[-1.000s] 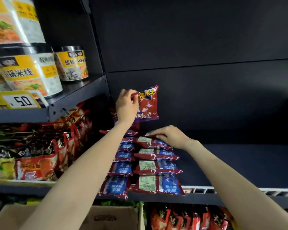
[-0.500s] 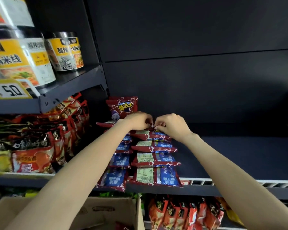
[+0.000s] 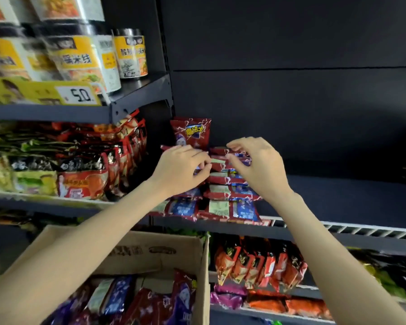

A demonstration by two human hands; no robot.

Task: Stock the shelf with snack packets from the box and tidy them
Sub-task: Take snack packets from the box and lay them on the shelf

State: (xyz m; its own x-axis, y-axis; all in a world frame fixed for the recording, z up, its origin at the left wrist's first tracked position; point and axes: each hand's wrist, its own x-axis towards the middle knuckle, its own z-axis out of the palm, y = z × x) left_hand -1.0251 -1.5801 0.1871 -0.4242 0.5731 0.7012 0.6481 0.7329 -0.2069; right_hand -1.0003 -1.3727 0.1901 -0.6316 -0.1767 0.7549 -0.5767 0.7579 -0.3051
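Note:
Two rows of red-and-blue snack packets (image 3: 231, 208) lie overlapping on the dark shelf (image 3: 342, 200). Behind them one red packet (image 3: 190, 133) stands upright against the back wall. My left hand (image 3: 179, 170) rests over the left row with its fingers curled down; whether it pinches a packet is hidden. My right hand (image 3: 258, 167) hovers over the back of the right row, with its fingers spread and bent and nothing in them. Below, the cardboard box (image 3: 204, 261) holds more of the same packets (image 3: 150, 301).
Left bay: noodle tubs (image 3: 129, 53) on the upper shelf behind a yellow price tag (image 3: 77, 95), noodle bags (image 3: 82, 179) beneath. Red bags (image 3: 258, 261) fill the shelf below. Bare dark shelf stretches right of the packets.
My left hand stood its packet upright at the back, then came down beside my right. Both hands have since drawn slightly apart, and my view has dropped to show the box.

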